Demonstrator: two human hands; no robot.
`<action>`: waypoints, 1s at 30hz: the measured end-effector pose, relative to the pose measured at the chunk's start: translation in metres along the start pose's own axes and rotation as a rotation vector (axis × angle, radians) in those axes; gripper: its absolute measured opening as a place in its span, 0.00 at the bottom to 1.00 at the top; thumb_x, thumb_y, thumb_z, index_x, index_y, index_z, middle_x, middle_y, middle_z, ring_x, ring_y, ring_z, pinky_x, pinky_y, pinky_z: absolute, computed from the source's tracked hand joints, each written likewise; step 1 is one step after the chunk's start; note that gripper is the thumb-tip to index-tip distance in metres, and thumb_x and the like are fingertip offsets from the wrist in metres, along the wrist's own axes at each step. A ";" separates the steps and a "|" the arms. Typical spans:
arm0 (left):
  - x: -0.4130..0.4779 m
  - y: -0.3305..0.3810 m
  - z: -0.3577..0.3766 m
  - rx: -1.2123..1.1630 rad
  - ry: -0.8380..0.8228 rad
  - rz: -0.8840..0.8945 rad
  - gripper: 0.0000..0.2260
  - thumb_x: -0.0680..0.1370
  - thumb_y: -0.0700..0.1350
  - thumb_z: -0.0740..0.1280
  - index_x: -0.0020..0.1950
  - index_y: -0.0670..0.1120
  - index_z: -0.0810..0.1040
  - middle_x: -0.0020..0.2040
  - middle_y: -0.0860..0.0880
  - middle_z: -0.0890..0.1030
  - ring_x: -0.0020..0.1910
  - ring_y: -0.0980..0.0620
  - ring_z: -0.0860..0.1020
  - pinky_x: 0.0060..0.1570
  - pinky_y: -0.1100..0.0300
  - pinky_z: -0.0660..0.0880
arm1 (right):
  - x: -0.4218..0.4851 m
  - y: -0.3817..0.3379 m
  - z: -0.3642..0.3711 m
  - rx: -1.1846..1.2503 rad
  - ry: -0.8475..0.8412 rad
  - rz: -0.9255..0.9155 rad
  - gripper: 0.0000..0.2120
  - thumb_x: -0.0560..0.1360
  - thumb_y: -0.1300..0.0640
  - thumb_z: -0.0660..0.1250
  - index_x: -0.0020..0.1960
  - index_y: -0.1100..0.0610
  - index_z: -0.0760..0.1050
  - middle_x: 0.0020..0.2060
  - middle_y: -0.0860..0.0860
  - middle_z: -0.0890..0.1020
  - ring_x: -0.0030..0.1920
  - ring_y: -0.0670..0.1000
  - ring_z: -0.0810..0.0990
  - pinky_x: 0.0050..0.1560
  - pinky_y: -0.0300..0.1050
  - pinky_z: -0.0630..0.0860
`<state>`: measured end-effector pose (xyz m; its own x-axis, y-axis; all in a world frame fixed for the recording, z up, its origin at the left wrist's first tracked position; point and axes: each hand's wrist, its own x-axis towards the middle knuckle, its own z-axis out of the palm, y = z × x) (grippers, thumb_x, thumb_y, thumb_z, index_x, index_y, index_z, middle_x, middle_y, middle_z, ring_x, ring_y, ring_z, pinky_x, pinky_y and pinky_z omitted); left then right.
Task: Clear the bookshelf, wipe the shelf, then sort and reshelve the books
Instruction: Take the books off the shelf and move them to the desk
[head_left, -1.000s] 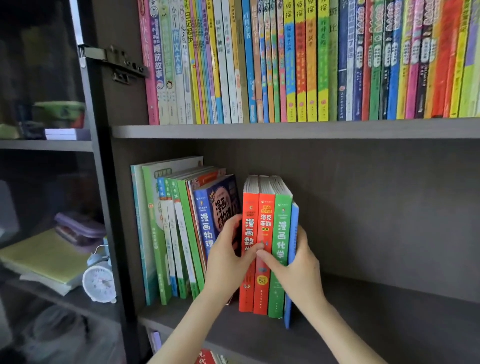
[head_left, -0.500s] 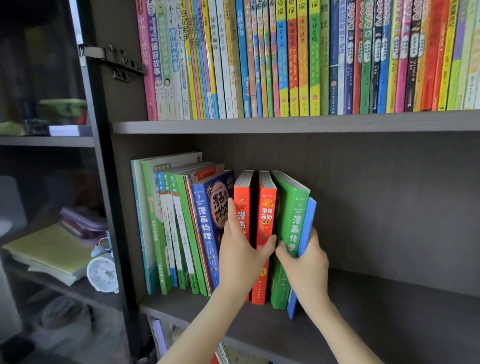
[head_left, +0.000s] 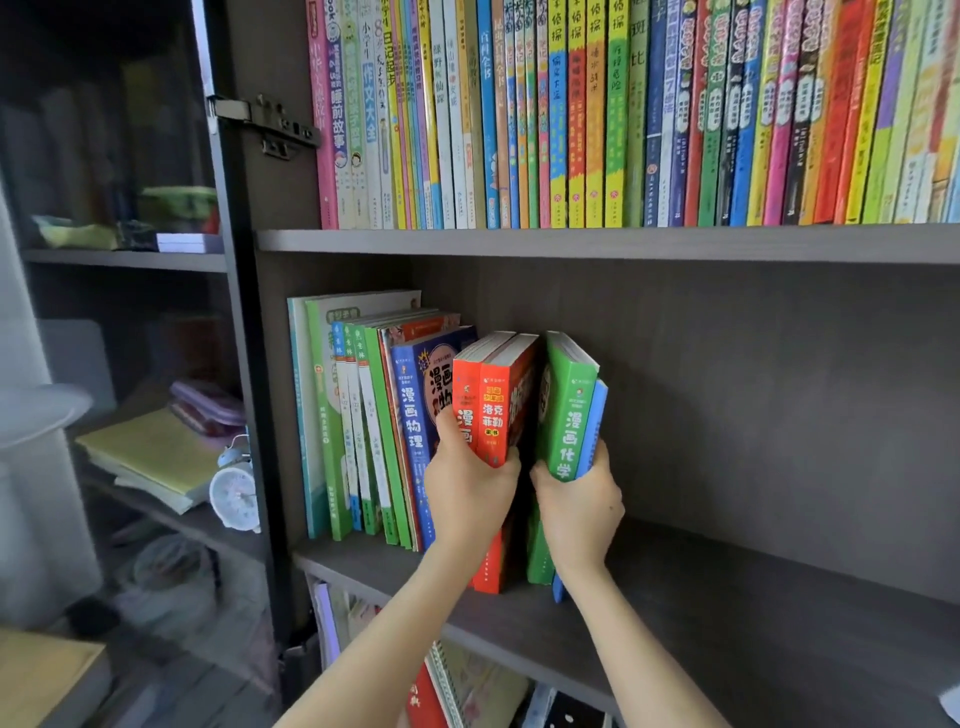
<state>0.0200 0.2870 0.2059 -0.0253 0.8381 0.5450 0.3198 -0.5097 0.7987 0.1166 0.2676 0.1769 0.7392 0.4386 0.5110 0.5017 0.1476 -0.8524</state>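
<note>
Books (head_left: 363, 415) stand at the left of the shelf (head_left: 727, 597). Our left hand (head_left: 467, 493) grips two red books (head_left: 493, 400), and our right hand (head_left: 582, 509) grips a green book (head_left: 569, 410) and a blue book (head_left: 594, 431). We judge the task midway.

Both arms extended; left hand (head_left: 470, 501) and right hand (head_left: 581, 512) curled, gripping.

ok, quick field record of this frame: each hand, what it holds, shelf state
left hand: grips two red books together
right hand: grips green book plus thin blue book
gap: red pair and green book apart
held books: bases down on middle shelf
left end of shelf: leaning group of books
upper shelf: packed row of upright books
</note>
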 end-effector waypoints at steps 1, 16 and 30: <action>-0.008 0.001 -0.009 0.004 0.015 0.014 0.26 0.71 0.49 0.73 0.61 0.51 0.61 0.46 0.58 0.73 0.44 0.54 0.77 0.41 0.62 0.72 | -0.001 0.000 0.002 0.011 0.019 0.007 0.20 0.68 0.56 0.72 0.59 0.52 0.74 0.46 0.47 0.82 0.45 0.52 0.82 0.47 0.48 0.77; -0.104 0.007 -0.147 -0.180 0.229 -0.068 0.25 0.66 0.45 0.79 0.52 0.59 0.66 0.45 0.70 0.78 0.44 0.67 0.79 0.41 0.69 0.74 | -0.054 -0.025 -0.036 -0.108 -0.189 -0.424 0.14 0.69 0.60 0.75 0.52 0.61 0.78 0.42 0.55 0.85 0.40 0.56 0.84 0.38 0.39 0.69; -0.284 -0.022 -0.351 -0.124 0.220 -0.256 0.24 0.61 0.49 0.78 0.51 0.56 0.71 0.45 0.59 0.82 0.43 0.58 0.82 0.45 0.56 0.81 | -0.289 -0.128 -0.121 -0.071 -0.419 -0.438 0.14 0.65 0.55 0.77 0.37 0.62 0.75 0.28 0.57 0.80 0.29 0.58 0.79 0.31 0.47 0.74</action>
<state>-0.3128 -0.0078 0.1234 -0.2970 0.8865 0.3548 0.1602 -0.3200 0.9338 -0.1065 0.0152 0.1514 0.2249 0.6642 0.7129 0.7586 0.3398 -0.5559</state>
